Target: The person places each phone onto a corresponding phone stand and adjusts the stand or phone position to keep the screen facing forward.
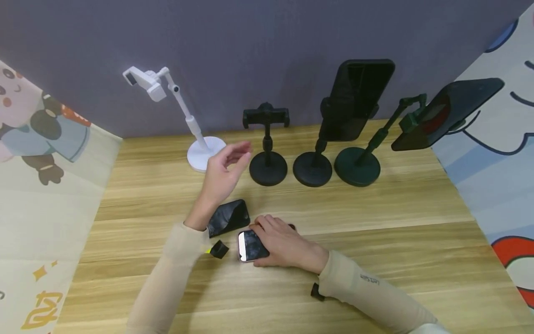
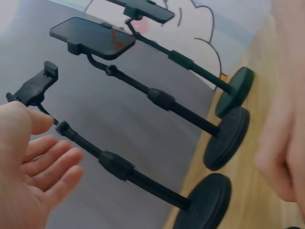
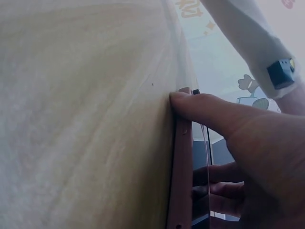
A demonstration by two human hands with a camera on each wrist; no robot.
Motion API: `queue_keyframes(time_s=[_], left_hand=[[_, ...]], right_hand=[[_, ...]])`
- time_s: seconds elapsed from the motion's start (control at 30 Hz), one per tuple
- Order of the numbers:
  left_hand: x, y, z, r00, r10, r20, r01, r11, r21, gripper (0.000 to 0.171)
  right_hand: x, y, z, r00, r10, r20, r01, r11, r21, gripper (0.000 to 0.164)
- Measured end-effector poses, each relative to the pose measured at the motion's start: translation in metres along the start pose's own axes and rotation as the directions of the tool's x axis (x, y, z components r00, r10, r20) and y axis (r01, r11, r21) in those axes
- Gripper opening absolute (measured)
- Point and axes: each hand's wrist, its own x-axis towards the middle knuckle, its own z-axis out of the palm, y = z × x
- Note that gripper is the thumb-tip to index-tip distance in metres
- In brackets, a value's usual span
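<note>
My right hand [image 1: 285, 243] grips a smartphone [image 1: 253, 247] lying flat on the table, thumb on the near long edge and fingers over the far one. In the right wrist view the thumb presses against the phone's pinkish side edge [image 3: 182, 157]. My left hand [image 1: 223, 174] is raised with nothing in it, its fingers loosely bent. It is between a white phone stand [image 1: 193, 125] and a black phone stand [image 1: 268, 169], both with bare clamps. Below the left wrist lies a second dark smartphone [image 1: 231, 215], partly covered by the forearm.
To the right, another black stand [image 1: 313, 170] and a dark green stand [image 1: 358, 168] each hold a phone, one upright [image 1: 359, 99] and one tilted [image 1: 448, 113]. A grey wall [image 1: 267, 46] rises behind the wooden table [image 1: 375, 222]. Cartoon-print panels flank it.
</note>
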Motion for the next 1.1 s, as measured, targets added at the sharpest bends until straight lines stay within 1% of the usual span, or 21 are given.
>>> queue_keyframes(time_s=[0.1, 0.17, 0.2, 0.27, 0.37, 0.47, 0.57, 0.7, 0.87, 1.0, 1.1], left_hand=[[-0.008, -0.018, 0.001, 0.997, -0.024, 0.07, 0.021, 0.999, 0.039, 0.029], [-0.013, -0.03, 0.002, 0.991, -0.039, 0.124, 0.032, 0.998, 0.06, 0.03], [-0.015, -0.033, 0.002, 0.987, -0.046, 0.153, 0.034, 0.996, 0.077, 0.031], [-0.021, -0.037, 0.002, 0.975, -0.055, 0.215, 0.032, 0.994, 0.108, 0.033], [-0.03, -0.04, 0.001, 0.952, -0.074, 0.296, 0.026, 0.986, 0.164, 0.034], [-0.038, -0.041, 0.0, 0.931, -0.106, 0.349, 0.033, 0.978, 0.207, 0.033], [-0.044, -0.042, -0.002, 0.921, -0.129, 0.368, 0.048, 0.974, 0.221, 0.032], [-0.052, -0.047, -0.004, 0.919, -0.143, 0.367, 0.065, 0.974, 0.215, 0.032], [-0.061, -0.054, -0.009, 0.917, -0.165, 0.364, 0.086, 0.971, 0.224, 0.032], [-0.064, -0.056, -0.013, 0.92, -0.159, 0.357, 0.075, 0.968, 0.24, 0.031], [-0.065, -0.055, -0.015, 0.923, -0.153, 0.352, 0.071, 0.969, 0.235, 0.03]], right_hand=[[0.0, 0.001, 0.001, 1.0, -0.009, -0.018, 0.009, 1.0, -0.004, 0.081], [0.0, 0.001, 0.002, 1.0, -0.014, -0.025, 0.014, 1.0, -0.004, 0.08], [0.0, 0.002, 0.002, 1.0, -0.017, -0.027, 0.017, 1.0, -0.003, 0.08], [0.001, 0.003, 0.003, 0.999, -0.021, -0.027, 0.021, 1.0, 0.004, 0.08], [0.0, 0.004, 0.003, 0.999, -0.031, -0.025, 0.031, 0.999, 0.016, 0.079], [0.0, 0.005, 0.003, 0.999, -0.042, -0.026, 0.043, 0.999, 0.025, 0.078], [-0.001, 0.006, 0.001, 0.998, -0.045, -0.033, 0.047, 0.998, 0.047, 0.078], [-0.002, 0.007, -0.001, 0.998, -0.041, -0.056, 0.047, 0.994, 0.101, 0.079], [-0.004, 0.009, -0.002, 0.993, -0.064, -0.102, 0.08, 0.984, 0.156, 0.078], [-0.006, 0.01, -0.005, 0.986, -0.071, -0.153, 0.102, 0.974, 0.204, 0.079], [-0.007, 0.01, -0.008, 0.979, -0.051, -0.196, 0.1, 0.963, 0.25, 0.079]])
